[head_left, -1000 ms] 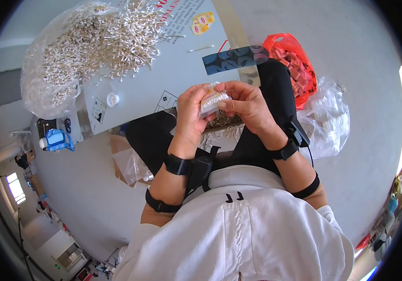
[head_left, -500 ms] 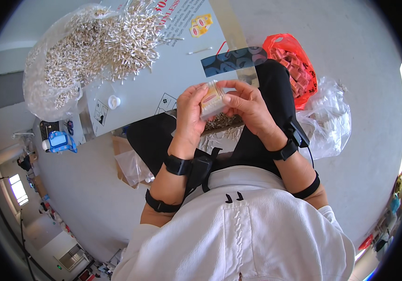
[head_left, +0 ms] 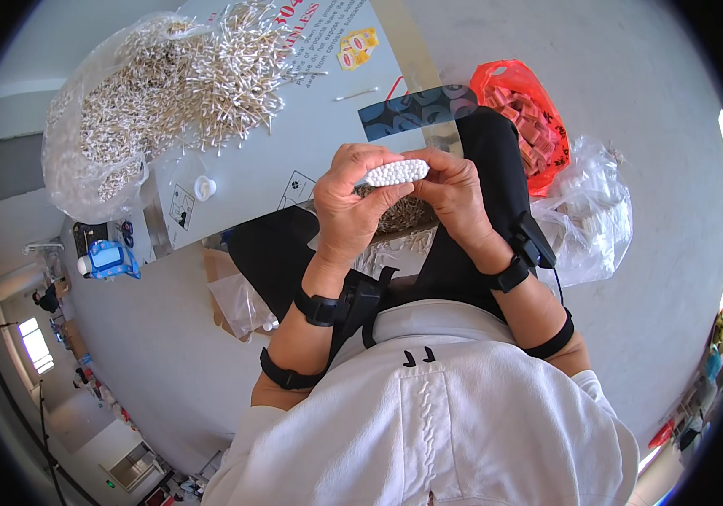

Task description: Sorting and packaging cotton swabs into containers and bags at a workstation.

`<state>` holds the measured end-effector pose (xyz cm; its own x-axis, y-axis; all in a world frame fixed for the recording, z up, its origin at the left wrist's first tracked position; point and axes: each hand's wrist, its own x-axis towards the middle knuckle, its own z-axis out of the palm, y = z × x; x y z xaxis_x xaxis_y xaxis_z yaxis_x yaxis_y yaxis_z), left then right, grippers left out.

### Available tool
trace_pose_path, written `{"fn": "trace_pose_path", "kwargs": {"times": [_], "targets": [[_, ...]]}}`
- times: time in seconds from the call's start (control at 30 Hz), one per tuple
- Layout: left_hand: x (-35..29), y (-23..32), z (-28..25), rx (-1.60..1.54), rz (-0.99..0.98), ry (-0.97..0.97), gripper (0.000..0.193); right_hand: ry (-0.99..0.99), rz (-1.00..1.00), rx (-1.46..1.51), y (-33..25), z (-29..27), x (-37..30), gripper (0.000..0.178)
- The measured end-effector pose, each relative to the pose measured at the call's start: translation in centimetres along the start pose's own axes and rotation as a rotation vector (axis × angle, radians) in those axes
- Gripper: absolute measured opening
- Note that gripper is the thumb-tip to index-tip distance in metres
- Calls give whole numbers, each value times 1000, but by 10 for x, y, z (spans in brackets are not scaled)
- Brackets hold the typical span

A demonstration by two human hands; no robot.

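Observation:
Between my two hands, a small pack of cotton swabs (head_left: 397, 173) is held with one end facing up, its white cotton tips crowded together. My left hand (head_left: 346, 202) grips the pack's left end, thumb along the near side. The other end is pinched by my right hand (head_left: 456, 196), with its fingers partly hidden behind the pack. Beneath the hands, loose swabs lie in a container (head_left: 416, 226) between my legs, mostly covered from sight. On the table to the left, a big heap of loose cotton swabs (head_left: 231, 80) spills from a clear plastic bag (head_left: 62, 173).
On the grey table (head_left: 243, 181) are a small white plastic piece (head_left: 204, 187), yellow labels (head_left: 357, 49), a single swab (head_left: 356, 94) and a dark patterned strip (head_left: 416, 114). A red bag (head_left: 557, 169) of pink packs and a clear bag (head_left: 593, 240) stand right of my leg.
The pack has been tilted so its swab tips now face up, where its labelled side showed before. Both hands have turned with it and keep their hold.

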<state>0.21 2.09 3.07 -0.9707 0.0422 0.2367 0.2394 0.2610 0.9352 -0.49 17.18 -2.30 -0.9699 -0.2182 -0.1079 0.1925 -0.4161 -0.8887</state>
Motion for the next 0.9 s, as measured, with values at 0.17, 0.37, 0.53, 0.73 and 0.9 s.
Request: {"fn": "trace_pose_path", "kwargs": {"times": [0.17,0.37,0.53,0.73,0.9], "targets": [[-1,0,2,9,17,-12,27,-7,-15,-20,-3,0,-1,26],[-1,0,6,14,24,-21,28,23,-46,-55,0,-1,-1,26],[-1,1,10,27,40,-31,31,32,-60,-21,4,-2,-2,25],[1,1,15,233,208,-7,30,35,-82,-31,4,1,-4,25],[3,0,13,268,312,-26,29,27,-96,-59,4,1,-5,25]]}}
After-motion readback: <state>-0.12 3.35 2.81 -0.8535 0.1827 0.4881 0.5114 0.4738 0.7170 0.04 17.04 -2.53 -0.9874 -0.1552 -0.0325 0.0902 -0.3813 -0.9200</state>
